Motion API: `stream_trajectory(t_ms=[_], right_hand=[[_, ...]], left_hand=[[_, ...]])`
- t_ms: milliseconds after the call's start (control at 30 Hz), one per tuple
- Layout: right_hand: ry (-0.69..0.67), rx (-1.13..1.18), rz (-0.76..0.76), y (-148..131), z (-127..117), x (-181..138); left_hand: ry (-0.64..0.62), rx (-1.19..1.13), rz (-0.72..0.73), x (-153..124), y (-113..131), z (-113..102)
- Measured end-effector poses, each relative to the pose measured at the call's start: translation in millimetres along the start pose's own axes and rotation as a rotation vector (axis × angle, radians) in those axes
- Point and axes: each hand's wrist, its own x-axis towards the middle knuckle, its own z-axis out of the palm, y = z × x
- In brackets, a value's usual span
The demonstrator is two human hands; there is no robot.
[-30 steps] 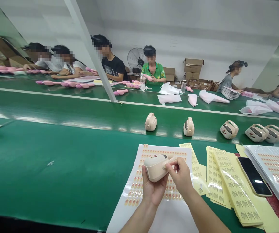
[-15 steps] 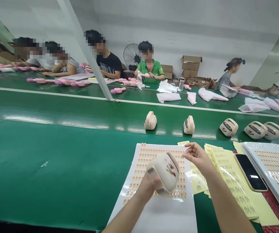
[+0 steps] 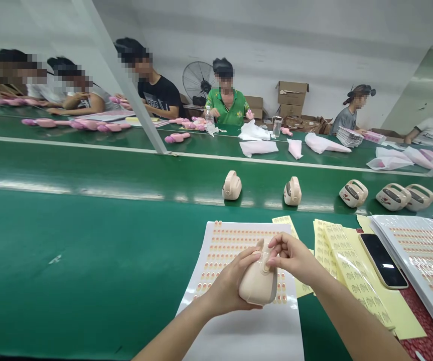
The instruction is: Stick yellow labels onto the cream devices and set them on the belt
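Observation:
My left hand [image 3: 228, 285] is wrapped around a small cream-coloured device with a handle [image 3: 257, 290], held tilted above a white sticker sheet [image 3: 246, 331]. Its plain end, with an oval spot near the handle, faces me. At that oval spot are the fingertips of my right hand [image 3: 293, 254], thumb and fingers pinched together. Whether a small sticker lies between them cannot be made out. Rows of small orange-and-cream oval stickers [image 3: 220, 255] cover the sheet's upper part, partly hidden behind the device and my hands.
Several similar devices [image 3: 353, 194] stand along the green belt ahead. Yellow label sheets [image 3: 363, 281], a phone [image 3: 384, 260] and a stack of sticker sheets [image 3: 423, 250] lie to the right. Co-workers sit across, near pink brushes [image 3: 84, 124] and white wrappers [image 3: 259, 148]. A slanted post [image 3: 126, 75] rises left.
My left hand has turned the device, so its printed side no longer faces me and the plain end does. My right hand has moved left and down onto the device.

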Motion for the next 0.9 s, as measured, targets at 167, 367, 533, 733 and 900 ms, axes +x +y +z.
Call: stream_trajectory(t_ms=[167, 367, 533, 733, 900], right_hand=[[0.057, 0.035, -0.008, 2, 7, -5], [0.188, -0.055, -0.117, 9, 14, -9], [0.209, -0.267, -0.224, 15, 17, -11], [0.338, -0.733, -0.72, 33, 15, -25], [0.271, -0.706, -0.573, 33, 6, -24]], left_hand=[[0.027, -0.031, -0.014, 1, 0, 1], [-0.008, 0.091, 0.089, -1, -5, 0], [-0.109, 0.299, 0.194, -4, -10, -1], [-0.113, 0.303, 0.163, -6, -14, 0], [-0.081, 0.237, 0.196, -5, -4, -1]])
